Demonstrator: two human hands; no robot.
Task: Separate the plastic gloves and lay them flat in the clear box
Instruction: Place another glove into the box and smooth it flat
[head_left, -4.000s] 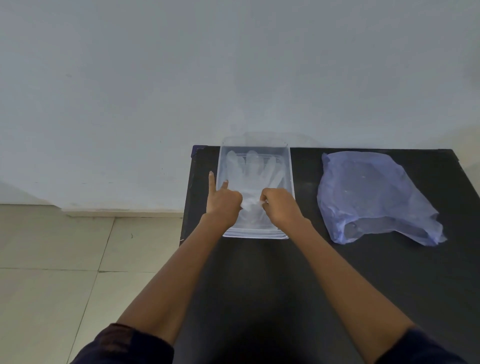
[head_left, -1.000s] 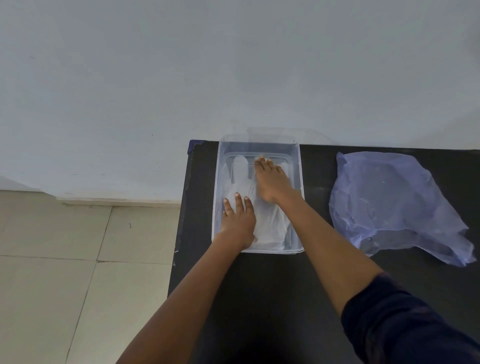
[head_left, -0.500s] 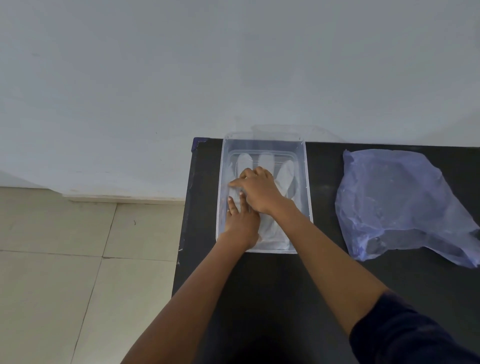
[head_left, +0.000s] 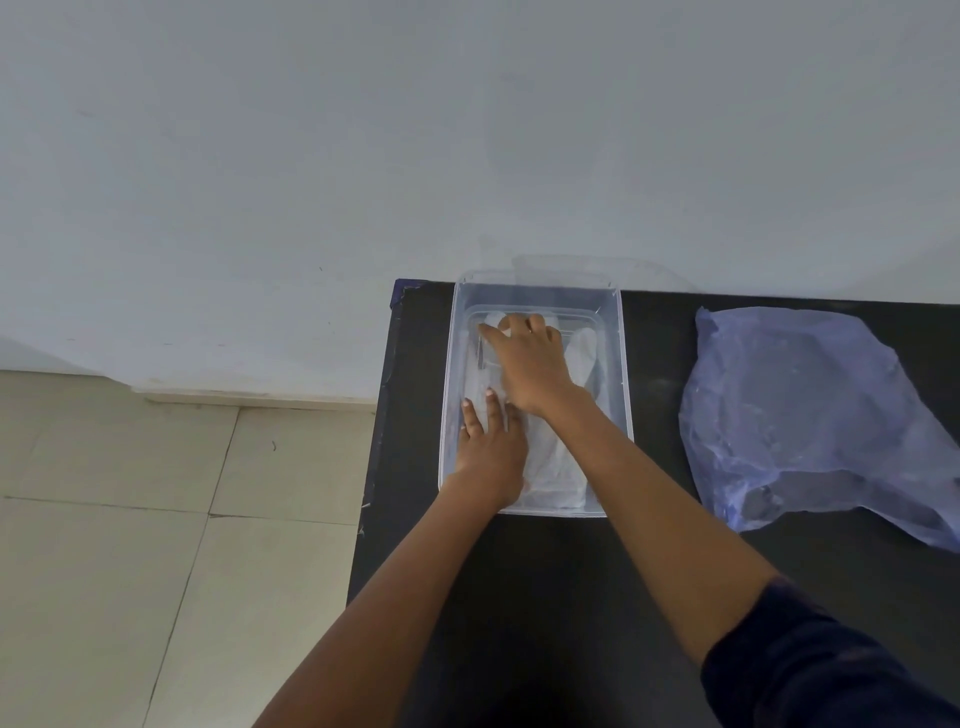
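A clear box (head_left: 618, 364) stands at the back left of the black table. Thin whitish plastic gloves (head_left: 558, 467) lie flat inside it, fingers toward the wall. My left hand (head_left: 491, 449) rests palm down on the gloves near the box's front, fingers spread. My right hand (head_left: 530, 361) lies flat across the gloves' finger end, reaching toward the box's far left corner. Both hands press on the gloves; neither grips anything. Much of the gloves is hidden under my hands.
A crumpled bluish plastic bag (head_left: 810, 415) lies on the black table (head_left: 545, 597) to the right of the box. The table's left edge drops to a tiled floor (head_left: 130, 519). A white wall stands right behind the box.
My right hand slid from the gloves' middle forward and left to their finger end. My left hand stayed flat near the box's front. The camera shifted slightly.
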